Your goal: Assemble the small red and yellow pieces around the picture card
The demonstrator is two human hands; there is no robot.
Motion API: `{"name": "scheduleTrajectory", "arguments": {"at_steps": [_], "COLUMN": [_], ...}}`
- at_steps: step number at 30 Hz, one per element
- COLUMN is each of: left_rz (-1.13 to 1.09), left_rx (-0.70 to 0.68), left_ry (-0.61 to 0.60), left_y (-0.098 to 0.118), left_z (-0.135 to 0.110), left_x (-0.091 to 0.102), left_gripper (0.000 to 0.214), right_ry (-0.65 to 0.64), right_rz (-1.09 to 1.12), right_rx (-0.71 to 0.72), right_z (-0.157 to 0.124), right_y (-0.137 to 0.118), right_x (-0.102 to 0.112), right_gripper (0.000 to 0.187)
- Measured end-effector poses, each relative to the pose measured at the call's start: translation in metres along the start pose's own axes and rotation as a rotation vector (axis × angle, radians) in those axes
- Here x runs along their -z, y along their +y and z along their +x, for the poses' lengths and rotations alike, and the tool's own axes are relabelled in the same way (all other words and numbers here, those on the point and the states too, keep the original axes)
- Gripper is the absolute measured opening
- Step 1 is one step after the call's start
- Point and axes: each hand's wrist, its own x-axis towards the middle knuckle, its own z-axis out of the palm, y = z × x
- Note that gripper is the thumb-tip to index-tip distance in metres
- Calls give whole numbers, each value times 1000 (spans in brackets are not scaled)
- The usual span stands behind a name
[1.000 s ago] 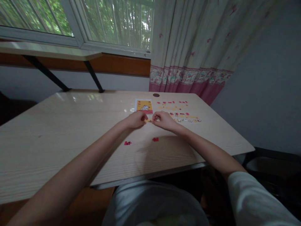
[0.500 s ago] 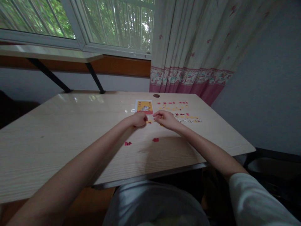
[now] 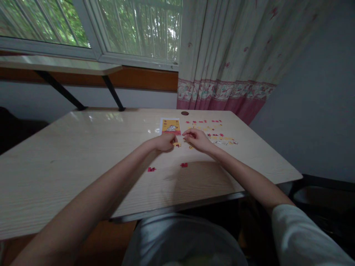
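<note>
Both hands meet over the middle of a light wooden table (image 3: 69, 155). My left hand (image 3: 165, 141) is curled, fingertips pinched down beside a small yellow puzzle piece (image 3: 176, 145). My right hand (image 3: 197, 139) is also curled, fingertips pinched close to the left hand's; what it holds, if anything, is too small to make out. Just behind the hands lies an orange picture card (image 3: 170, 126). Two red puzzle pieces (image 3: 183, 164) (image 3: 151, 169) lie nearer to me, apart from the hands.
Several red and yellow loose puzzle pieces (image 3: 215, 132) are spread in rows right of the card. A round cable hole (image 3: 184, 113) sits at the table's far edge. A window and a flowered curtain (image 3: 222, 55) stand behind; a grey wall is on the right.
Both hands have shifted slightly away from me and stayed pinched together. A small yellow piece now shows on the table below the left fingertips.
</note>
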Motion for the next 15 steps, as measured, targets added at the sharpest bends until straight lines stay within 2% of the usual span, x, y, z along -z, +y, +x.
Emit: {"name": "scheduleTrajectory", "arguments": {"at_steps": [2,4,9,12,15], "left_rz": [-176,-378,-827,-1046,-1195], "left_rx": [11,42,132,236,284], "left_ry": [-49,-28,193,280,335], "left_y": [-2,-5,-12,-12,-9], "left_z": [-1,-1,-1,-3,-8], "left_x": [2,5,8,7,5], "left_gripper": [12,8,9,10,12], "right_ry": [7,23,56,66,69], "right_rz": [59,107,192,263,332], "right_rx": [-10,-37,-145,-183,-224], "right_z": [2,6,20,27,29], "right_y": [1,-1,-14,-22,-26], "right_x": [1,4,9,6,-2], "right_gripper": [24,24,19,19,21]}}
